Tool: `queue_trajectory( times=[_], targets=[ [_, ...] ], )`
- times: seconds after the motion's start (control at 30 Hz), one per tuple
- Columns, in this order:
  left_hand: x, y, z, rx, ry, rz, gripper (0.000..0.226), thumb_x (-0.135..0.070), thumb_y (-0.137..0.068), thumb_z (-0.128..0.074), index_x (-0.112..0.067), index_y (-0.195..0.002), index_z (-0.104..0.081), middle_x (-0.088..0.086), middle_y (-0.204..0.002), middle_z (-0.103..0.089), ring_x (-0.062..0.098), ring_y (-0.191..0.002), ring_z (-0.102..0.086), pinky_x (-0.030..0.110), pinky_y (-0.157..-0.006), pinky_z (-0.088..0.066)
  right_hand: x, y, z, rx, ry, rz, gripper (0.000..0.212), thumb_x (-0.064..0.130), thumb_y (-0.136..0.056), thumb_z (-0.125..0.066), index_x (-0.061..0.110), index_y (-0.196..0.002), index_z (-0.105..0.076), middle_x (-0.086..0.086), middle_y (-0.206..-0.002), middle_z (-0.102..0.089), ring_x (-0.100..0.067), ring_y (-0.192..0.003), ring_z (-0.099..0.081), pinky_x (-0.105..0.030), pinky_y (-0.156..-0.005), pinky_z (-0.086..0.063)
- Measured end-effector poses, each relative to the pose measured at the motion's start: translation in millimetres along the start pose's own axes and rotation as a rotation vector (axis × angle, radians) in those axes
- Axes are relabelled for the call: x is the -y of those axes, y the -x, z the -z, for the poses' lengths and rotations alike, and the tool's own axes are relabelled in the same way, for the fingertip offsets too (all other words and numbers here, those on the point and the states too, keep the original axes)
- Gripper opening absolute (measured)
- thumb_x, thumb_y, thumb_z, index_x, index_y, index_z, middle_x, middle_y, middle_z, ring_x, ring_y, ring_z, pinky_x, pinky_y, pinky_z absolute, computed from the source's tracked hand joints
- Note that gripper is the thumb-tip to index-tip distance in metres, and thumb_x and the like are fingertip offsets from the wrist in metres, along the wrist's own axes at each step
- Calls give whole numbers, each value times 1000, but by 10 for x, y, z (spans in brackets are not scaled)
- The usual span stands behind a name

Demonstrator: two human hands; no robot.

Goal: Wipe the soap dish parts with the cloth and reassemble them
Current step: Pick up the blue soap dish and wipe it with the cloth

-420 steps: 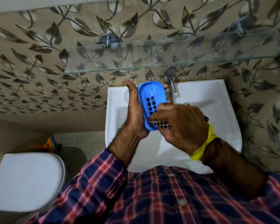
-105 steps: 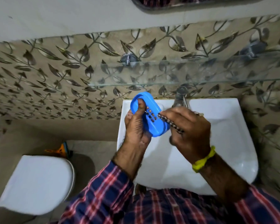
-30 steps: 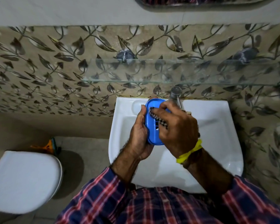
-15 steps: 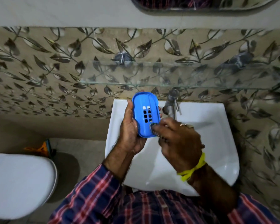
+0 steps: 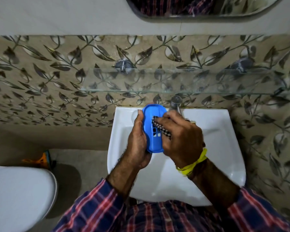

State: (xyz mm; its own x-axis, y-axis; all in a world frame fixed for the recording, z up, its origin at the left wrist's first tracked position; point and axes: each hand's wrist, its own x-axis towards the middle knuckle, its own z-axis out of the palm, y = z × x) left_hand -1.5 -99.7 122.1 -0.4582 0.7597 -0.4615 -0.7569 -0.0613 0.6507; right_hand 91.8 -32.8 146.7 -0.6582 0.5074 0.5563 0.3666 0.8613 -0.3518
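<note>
A blue soap dish part [image 5: 153, 114] with square drain holes is held upright over the white sink [image 5: 224, 148]. My left hand [image 5: 137, 141] grips it along its left edge, thumb up at the top. My right hand [image 5: 181, 136] holds a dark checked cloth [image 5: 159, 127] and presses it against the dish's holed face. Most of the cloth is hidden under my fingers. No other dish part shows.
A metal tap [image 5: 175, 103] stands right behind the dish at the sink's back edge. A glass shelf [image 5: 174, 81] juts from the leaf-patterned wall above it. A white toilet lid [image 5: 18, 196] lies at lower left, an orange item [image 5: 42, 159] on the floor behind it.
My right hand has slid the cloth up from the dish's lower end onto its holed middle. The dish sits slightly lower and nearer the tap; my left hand's grip is unchanged.
</note>
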Motion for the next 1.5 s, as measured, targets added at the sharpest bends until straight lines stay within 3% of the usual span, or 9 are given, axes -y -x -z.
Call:
queue_trajectory(
  times=[0.13,0.2,0.3,0.67,0.77,1.1,1.3,1.37,1.5],
  targets=[
    [69,39,-26,-1,-13,-12,55,-53,-102,-34,-20,-95,-77,8,-89,-78,21,-73,-75,30,-55,-59,34,-169,-12,3,12,-23,28,10,-70,-66,17,-97,-73,-4,-100,-70,-32,-68,-68,-37,-52,-54],
    [59,64,9,3,-19,-26,58,-53,-102,-34,-21,-90,-81,8,-91,-78,20,-74,-75,30,-58,-60,54,-162,-7,55,29,34,28,13,-73,-63,18,-99,-73,-4,-102,-69,-32,-70,-69,-37,-53,-55],
    [39,88,33,-9,-60,-53,59,-57,-102,-30,-26,-94,-81,7,-100,-77,22,-82,-75,36,-68,-61,-80,-226,9,87,6,-122,28,15,-74,-67,25,-99,-71,2,-100,-66,-32,-77,-68,-36,-57,-54],
    [27,34,123,-15,-55,-59,62,-61,-100,-30,-19,-100,-75,8,-91,-77,20,-76,-74,33,-61,-60,33,-62,-111,155,-4,-231,17,15,-77,-65,18,-93,-69,1,-95,-62,-33,-79,-64,-38,-58,-53],
    [12,8,159,-35,-43,-82,65,-62,-99,-33,-16,-95,-78,10,-91,-76,22,-79,-72,35,-71,-60,85,178,-46,219,-31,-225,16,13,-77,-63,19,-92,-67,2,-96,-61,-31,-78,-64,-36,-55,-51],
    [34,-95,204,-115,-154,-125,111,-85,-52,-56,-12,-136,-57,18,-108,-70,26,-89,-70,38,-68,-60,17,485,-104,429,-125,-266,23,14,-80,-67,29,-97,-68,9,-97,-59,-23,-81,-66,-36,-63,-56],
    [99,-138,175,-145,-61,-68,71,-69,-91,-43,-8,-119,-66,14,-91,-66,24,-75,-66,34,-63,-57,-16,469,-98,399,-509,-456,12,15,-81,-73,23,-90,-76,12,-86,-64,-11,-74,-64,-37,-70,-58],
    [34,-157,126,-162,-101,-124,61,-58,-93,-45,-10,-128,-60,13,-92,-66,22,-73,-65,32,-61,-57,-82,373,-26,306,-730,-601,12,5,-80,-74,16,-84,-76,7,-78,-69,-13,-68,-66,-42,-71,-60],
    [-68,-118,2,-118,-713,-334,47,-44,-97,-50,-39,-143,-37,2,-104,-63,15,-86,-62,35,-78,-52,-292,175,89,116,-784,-660,33,-3,-80,-75,29,-77,-69,14,-72,-69,2,-65,-64,-21,-70,-56]
  ],
)
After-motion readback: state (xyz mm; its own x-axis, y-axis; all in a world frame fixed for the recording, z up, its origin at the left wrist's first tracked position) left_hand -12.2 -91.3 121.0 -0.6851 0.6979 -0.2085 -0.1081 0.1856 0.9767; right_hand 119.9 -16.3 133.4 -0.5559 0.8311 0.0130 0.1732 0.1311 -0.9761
